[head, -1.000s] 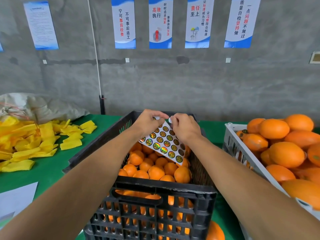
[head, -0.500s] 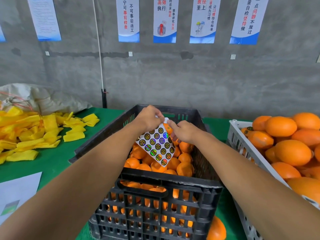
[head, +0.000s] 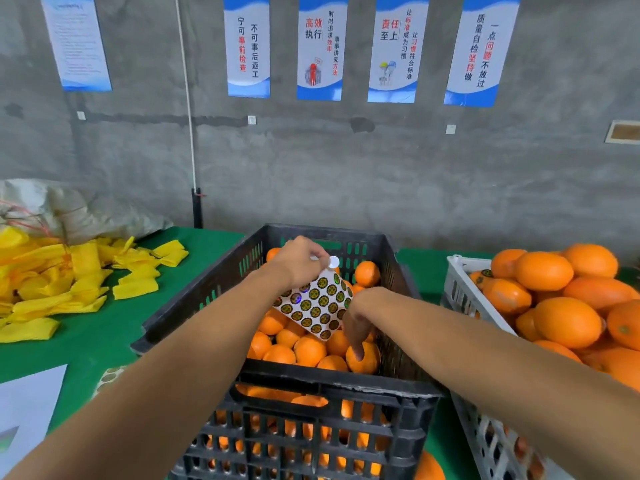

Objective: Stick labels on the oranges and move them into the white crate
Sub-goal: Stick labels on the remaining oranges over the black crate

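Since a second ago your right hand (head: 360, 313) has left the label sheet (head: 313, 304) and is reaching down into the black crate (head: 194, 306), fingertips pressing on an orange (head: 363, 358) near its front right corner; whether a label is under them I cannot tell. Your left hand (head: 298, 268) is pinching the sheet's top. The white crate (head: 460, 292) at the desk's right edge is already heaping, yet many oranges are waiting unlabelled.

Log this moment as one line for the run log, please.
left hand: holds label sheet | right hand: finger pressing orange in black crate | white crate: heaped
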Available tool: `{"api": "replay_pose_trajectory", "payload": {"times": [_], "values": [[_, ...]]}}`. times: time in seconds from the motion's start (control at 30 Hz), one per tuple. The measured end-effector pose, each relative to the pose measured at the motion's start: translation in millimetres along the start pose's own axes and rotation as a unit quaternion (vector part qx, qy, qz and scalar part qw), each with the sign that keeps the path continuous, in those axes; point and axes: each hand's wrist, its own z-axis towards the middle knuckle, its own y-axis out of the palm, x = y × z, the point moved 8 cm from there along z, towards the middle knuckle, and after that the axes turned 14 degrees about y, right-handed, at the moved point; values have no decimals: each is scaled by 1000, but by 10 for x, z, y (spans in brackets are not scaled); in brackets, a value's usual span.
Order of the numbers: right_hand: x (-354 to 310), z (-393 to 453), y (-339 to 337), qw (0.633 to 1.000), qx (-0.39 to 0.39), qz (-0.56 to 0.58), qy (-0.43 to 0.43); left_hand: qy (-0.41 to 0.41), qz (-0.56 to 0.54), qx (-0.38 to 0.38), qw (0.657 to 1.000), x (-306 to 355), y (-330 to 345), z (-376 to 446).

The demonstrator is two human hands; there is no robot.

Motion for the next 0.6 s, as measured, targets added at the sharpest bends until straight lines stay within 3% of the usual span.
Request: {"api": "replay_pose_trajectory", "payload": {"times": [0.13, 0.4, 0.53, 0.6], "values": [[-109, -14, 39, 999, -7, -51, -3, 7, -8, 9, 1000, 37, -1, 10], [-328, 28, -25, 986, 67, -150, 18, 0, -4, 6, 1000, 6, -40, -13], [-411, -30, 123, 983, 17, -180, -28, 1, 2, 12, 1000, 15, -67, -15], [-401, 3, 110, 983, 35, -180, -19, -2, 2, 7, 1000, 13, -52, -25]]}}
